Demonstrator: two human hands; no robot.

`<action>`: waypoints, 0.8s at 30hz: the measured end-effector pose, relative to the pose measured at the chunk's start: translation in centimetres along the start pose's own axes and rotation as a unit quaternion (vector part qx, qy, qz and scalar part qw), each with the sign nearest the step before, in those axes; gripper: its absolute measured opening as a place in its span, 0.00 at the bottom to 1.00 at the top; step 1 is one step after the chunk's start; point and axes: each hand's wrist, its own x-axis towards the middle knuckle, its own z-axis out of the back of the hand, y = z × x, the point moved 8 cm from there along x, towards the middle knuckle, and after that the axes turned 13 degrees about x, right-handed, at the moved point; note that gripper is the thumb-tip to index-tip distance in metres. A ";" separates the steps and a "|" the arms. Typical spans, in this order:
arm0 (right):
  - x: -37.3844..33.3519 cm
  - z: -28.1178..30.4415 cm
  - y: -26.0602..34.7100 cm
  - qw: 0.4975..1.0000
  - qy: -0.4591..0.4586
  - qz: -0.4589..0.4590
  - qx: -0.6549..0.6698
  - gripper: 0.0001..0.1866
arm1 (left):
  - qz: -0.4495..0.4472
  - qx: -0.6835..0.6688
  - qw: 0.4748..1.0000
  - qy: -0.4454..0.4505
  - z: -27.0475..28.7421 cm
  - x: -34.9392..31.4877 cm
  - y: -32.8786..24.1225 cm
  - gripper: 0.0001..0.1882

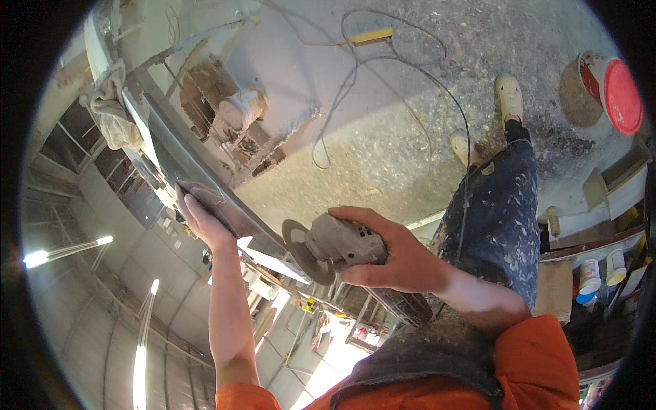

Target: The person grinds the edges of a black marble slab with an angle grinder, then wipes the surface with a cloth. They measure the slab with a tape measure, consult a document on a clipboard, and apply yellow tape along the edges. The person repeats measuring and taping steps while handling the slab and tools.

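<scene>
My right hand [403, 256] is wrapped round the head of a dusty grey angle grinder [345, 240]. The grinder's round, flat disc [298, 253] stands close to the near end of a long, dark, glossy panel [184, 147]; whether the two touch I cannot tell. Farther along that panel, my left hand [205, 222] lies against its surface with the fingers stretched out. A light, crumpled cloth [117, 113] hangs at the panel's far end. The grinder's body runs back toward my apron and is partly hidden by my right hand and forearm.
Black cable [447, 89] loops over the dusty floor near a yellow bar-shaped thing [371, 36]. A white bucket [244, 108] stands beyond the panel. At the right are a red-lidded bucket [622, 97] and a shelf with several small tubs [590, 277].
</scene>
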 end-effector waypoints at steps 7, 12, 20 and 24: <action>5.3 -1.3 4.4 0.998 0.017 0.054 -0.022 0.42 | -0.055 0.053 0.997 -0.008 -0.1 0.1 -0.9 0.31; 9.3 -2.3 7.3 0.997 0.025 0.065 -0.041 0.42 | -0.042 0.042 0.998 -0.004 0.2 0.0 -0.2 0.31; 14.4 -3.2 10.8 0.990 0.041 0.114 -0.072 0.43 | -0.040 0.021 0.999 0.017 -0.1 -0.4 -0.7 0.31; 15.7 -3.6 11.9 0.985 0.046 0.139 -0.095 0.43 | -0.050 0.042 0.998 0.008 0.3 -0.1 0.1 0.31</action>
